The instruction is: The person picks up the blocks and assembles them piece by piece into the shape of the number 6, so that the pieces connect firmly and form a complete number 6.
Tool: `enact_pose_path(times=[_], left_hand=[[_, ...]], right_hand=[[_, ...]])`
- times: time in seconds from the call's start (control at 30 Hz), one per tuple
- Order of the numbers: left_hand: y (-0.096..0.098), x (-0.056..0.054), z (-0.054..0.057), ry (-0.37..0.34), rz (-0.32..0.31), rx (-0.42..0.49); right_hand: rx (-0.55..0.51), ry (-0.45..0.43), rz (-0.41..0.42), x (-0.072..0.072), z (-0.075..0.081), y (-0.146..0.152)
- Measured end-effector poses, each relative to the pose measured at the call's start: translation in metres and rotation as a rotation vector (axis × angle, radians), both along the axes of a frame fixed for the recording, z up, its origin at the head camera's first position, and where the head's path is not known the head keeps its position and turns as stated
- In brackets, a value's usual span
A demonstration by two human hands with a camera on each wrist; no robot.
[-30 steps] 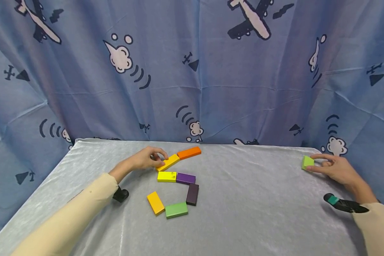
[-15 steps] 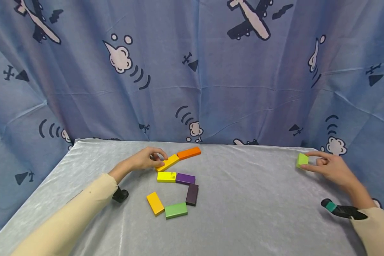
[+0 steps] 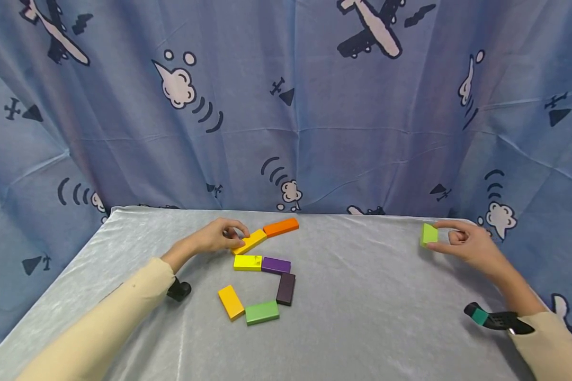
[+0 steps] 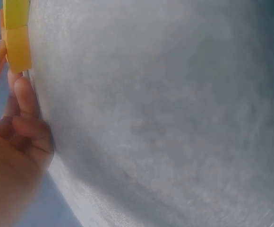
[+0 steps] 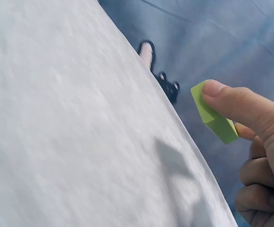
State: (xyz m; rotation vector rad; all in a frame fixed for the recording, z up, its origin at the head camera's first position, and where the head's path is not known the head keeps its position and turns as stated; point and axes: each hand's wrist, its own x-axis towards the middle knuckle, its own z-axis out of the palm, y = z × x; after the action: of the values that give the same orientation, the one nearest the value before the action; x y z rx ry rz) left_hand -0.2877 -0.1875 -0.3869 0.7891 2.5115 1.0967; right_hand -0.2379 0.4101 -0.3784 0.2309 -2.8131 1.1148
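My left hand (image 3: 218, 235) pinches the near end of an amber-yellow block (image 3: 255, 241) on the cloth, thumb on one side and fingertip on the other. An orange block (image 3: 281, 227) meets that block's far end. Far to the right, my right hand (image 3: 472, 247) holds a light green block (image 3: 429, 234) between thumb and index finger, the other fingers curled in. In the right wrist view the green block (image 5: 217, 124) is raised off the cloth, its shadow falling below.
Nearer the front, a bright yellow block (image 3: 247, 263), a purple block (image 3: 276, 265), a dark plum block (image 3: 286, 289), a green block (image 3: 262, 313) and another amber block (image 3: 231, 302) form a bent chain. A patterned blue curtain (image 3: 248, 174) hangs behind the grey cloth (image 3: 362, 296).
My right hand has carried the light green block leftward from the table's right side. The left hand has stayed on the amber-yellow block, and the other blocks have not moved.
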Motion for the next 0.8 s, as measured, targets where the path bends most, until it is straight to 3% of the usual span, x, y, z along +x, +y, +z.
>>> enact_pose_path(times=[0.8], left_hand=[[0.000, 0.000, 0.001, -0.004, 0.005, -0.001]], right_hand=[[-0.091, 0.025, 0.188, 0.005, 0.013, -0.089]])
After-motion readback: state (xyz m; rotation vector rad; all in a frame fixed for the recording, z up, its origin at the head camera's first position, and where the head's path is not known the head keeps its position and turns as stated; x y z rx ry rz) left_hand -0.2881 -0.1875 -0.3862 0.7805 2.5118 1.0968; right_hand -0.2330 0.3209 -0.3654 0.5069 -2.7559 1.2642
